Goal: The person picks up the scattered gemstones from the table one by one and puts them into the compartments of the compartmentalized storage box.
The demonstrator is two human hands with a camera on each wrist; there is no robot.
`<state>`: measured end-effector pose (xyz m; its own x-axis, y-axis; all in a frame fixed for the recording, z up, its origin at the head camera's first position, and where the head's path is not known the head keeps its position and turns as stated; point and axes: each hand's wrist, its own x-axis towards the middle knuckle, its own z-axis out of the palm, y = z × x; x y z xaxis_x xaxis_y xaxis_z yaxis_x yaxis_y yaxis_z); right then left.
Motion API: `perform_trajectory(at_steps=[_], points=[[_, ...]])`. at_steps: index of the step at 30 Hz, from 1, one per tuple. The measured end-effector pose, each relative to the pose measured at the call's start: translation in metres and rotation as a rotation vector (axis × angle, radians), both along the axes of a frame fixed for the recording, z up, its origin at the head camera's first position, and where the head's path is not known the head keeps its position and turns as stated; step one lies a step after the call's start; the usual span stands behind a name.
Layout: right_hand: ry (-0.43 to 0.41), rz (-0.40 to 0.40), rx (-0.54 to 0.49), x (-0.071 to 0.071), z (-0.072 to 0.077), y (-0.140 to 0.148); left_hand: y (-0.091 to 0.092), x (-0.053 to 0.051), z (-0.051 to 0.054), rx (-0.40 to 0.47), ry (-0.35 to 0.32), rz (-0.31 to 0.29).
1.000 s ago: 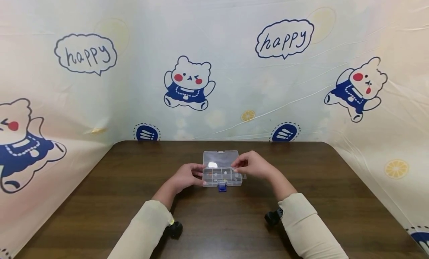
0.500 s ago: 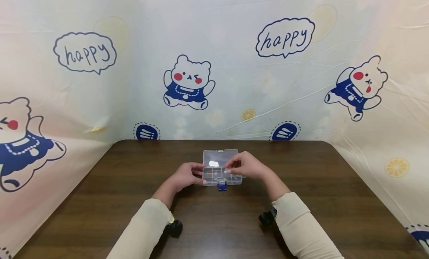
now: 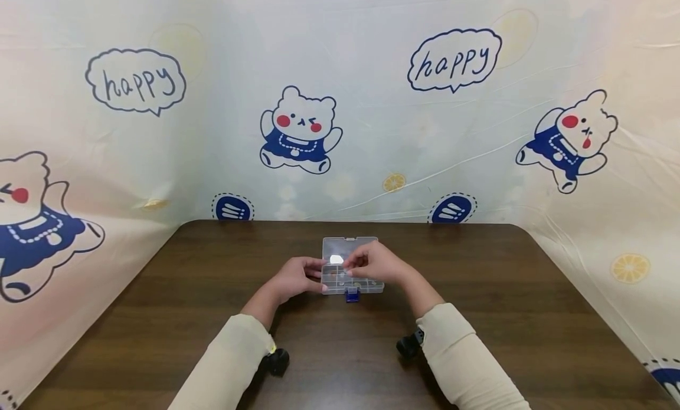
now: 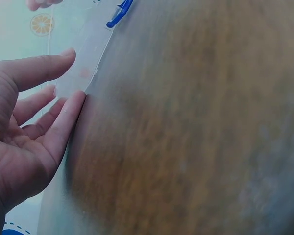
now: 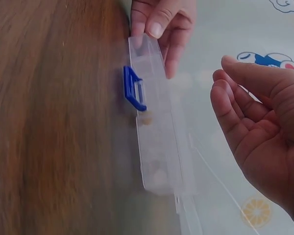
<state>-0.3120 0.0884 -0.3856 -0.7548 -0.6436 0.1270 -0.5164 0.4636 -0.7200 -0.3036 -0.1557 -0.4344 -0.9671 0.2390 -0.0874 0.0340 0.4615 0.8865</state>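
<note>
A clear plastic compartment box (image 3: 329, 289) stands on the brown table with its lid (image 3: 340, 245) raised at the back. A blue latch (image 3: 352, 295) hangs at its front. My left hand (image 3: 292, 278) holds the box's left end between thumb and fingers. My right hand (image 3: 378, 262) is over the middle compartments, fingers curled and fingertips close to the thumb. A pale spot shows at those fingertips in the head view, but whether it is a held piece or a nail I cannot tell. Small pale pieces and an orange one lie inside, partly hidden by the right hand.
The wooden table (image 3: 340, 357) runs wide around the box. A printed cloth (image 3: 372, 121) with bears and lettering rises behind and at both sides. Black wrist cameras (image 3: 277, 361) hang under the cuffs of the pale sleeves (image 3: 228, 363).
My right hand has moved left across the box, from its right compartments to the middle ones. The left hand keeps its hold, and the box has stayed put.
</note>
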Motion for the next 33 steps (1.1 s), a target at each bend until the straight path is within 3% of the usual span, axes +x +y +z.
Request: perform_trajectory(at_steps=[8,22,33], points=[[0.021,0.054,-0.024,-0.002,-0.004,-0.012,0.0,0.0,-0.001,0.008,0.001,-0.004],[-0.014,-0.007,-0.044,-0.008,-0.02,-0.028,0.0,-0.001,-0.001,0.02,0.029,-0.025],[-0.004,-0.013,0.019,-0.007,-0.027,-0.041,0.001,0.003,0.001,0.036,0.023,-0.019]])
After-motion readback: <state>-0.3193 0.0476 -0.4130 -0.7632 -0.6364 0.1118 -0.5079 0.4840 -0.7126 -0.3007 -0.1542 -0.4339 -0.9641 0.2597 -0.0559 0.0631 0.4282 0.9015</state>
